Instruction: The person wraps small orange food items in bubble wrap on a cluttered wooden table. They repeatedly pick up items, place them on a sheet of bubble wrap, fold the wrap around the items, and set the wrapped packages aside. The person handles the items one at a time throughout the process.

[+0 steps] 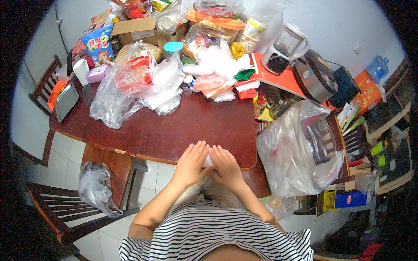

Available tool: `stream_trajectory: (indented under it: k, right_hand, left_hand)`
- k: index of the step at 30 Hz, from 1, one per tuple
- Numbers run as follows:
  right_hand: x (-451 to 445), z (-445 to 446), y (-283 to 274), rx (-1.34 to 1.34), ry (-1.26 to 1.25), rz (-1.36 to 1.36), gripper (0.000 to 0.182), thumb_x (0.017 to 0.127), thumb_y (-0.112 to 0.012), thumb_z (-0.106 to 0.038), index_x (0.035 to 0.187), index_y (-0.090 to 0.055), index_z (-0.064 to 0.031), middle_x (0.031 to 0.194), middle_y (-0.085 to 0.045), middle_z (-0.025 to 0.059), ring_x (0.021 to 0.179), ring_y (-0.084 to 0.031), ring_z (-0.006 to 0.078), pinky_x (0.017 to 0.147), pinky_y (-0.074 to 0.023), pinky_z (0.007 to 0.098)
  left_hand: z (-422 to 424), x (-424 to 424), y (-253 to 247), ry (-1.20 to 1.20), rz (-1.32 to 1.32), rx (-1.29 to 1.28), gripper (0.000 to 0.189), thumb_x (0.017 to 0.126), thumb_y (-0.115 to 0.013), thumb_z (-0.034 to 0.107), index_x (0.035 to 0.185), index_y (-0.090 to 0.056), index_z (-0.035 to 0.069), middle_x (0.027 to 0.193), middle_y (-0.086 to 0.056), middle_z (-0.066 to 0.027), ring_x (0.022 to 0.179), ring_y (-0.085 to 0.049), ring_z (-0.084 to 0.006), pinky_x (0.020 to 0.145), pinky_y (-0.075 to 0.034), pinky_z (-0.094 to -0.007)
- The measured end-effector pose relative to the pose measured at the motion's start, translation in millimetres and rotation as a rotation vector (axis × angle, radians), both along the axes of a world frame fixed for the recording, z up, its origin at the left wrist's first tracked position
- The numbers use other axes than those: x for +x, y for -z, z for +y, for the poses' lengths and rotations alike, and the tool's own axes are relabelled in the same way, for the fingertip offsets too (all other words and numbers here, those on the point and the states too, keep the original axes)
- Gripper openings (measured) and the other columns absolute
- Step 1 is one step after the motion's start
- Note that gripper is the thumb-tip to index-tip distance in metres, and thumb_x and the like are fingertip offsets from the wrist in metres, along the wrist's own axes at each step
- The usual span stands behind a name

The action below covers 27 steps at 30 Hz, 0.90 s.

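At the front edge of the dark red wooden table (196, 130), my left hand (193, 163) and my right hand (227, 167) are side by side, backs up, fingers stretched out and nearly meeting. Between them they hold a small whitish bundle (209, 160), which looks like plastic. Most of it is hidden under my palms and fingers. Beyond my hands, a pile of flattened plastic bags (214, 86) lies on the table, in white, orange and red. Left of that pile are crumpled clear bags (111, 98), one with something red inside.
A blender (284, 49) and a rice cooker (315, 76) stand at the back right. One large plastic bag (287, 156) bulges right of the table. A wooden chair (107, 182) with a clear bag is at left. A tablet-like panel (67, 101) leans at the table's left end.
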State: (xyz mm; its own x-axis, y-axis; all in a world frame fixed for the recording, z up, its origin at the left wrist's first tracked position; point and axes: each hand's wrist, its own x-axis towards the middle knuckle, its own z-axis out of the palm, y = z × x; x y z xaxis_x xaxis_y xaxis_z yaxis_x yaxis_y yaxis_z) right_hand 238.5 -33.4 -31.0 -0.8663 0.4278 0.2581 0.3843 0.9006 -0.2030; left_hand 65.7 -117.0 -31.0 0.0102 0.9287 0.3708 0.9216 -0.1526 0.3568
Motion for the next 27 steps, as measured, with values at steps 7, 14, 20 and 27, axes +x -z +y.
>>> stream_trajectory:
  k: [7,14,20,27]
  right_hand:
    - [14,2,-22,-0.281,0.007,0.14,0.053,0.078,-0.064,-0.008,0.131,-0.059,-0.0139,0.132,-0.06,0.0061,0.122,-0.056,0.025,0.102,-0.0414,0.043]
    - [-5,45,-57,-0.187,0.041,0.433,0.034,0.08,-0.059,0.002,0.111,-0.07,-0.0085,0.115,-0.069,0.0114,0.107,-0.064,0.0298,0.094,-0.047,0.0412]
    - [-56,127,-138,0.252,0.074,0.711,0.047,0.078,-0.058,0.006,0.124,-0.061,-0.0045,0.126,-0.062,0.0141,0.116,-0.057,0.0322,0.1,-0.0423,0.0413]
    - [-126,254,-124,0.284,0.132,0.354,0.047,0.089,-0.055,-0.018,0.135,-0.052,-0.0083,0.136,-0.052,0.0187,0.126,-0.048,0.0353,0.108,-0.0351,0.0441]
  left_hand:
    - [-11,-19,6,0.122,-0.052,0.013,0.049,0.082,-0.061,0.015,0.131,-0.057,0.007,0.132,-0.058,-0.0116,0.128,-0.051,-0.0252,0.11,-0.035,-0.0446]
    - [13,-39,-12,-0.135,-0.218,0.306,0.041,0.084,-0.06,0.005,0.125,-0.059,0.007,0.125,-0.062,-0.0125,0.119,-0.056,-0.0287,0.104,-0.042,-0.0436]
    - [20,-43,-2,-0.283,-0.263,0.247,0.039,0.085,-0.063,0.007,0.123,-0.058,0.004,0.125,-0.058,-0.0154,0.117,-0.055,-0.0336,0.101,-0.044,-0.042]
    - [21,-42,-3,-0.312,-0.28,0.253,0.032,0.084,-0.062,0.006,0.116,-0.062,0.004,0.12,-0.061,-0.0137,0.113,-0.057,-0.0314,0.096,-0.048,-0.042]
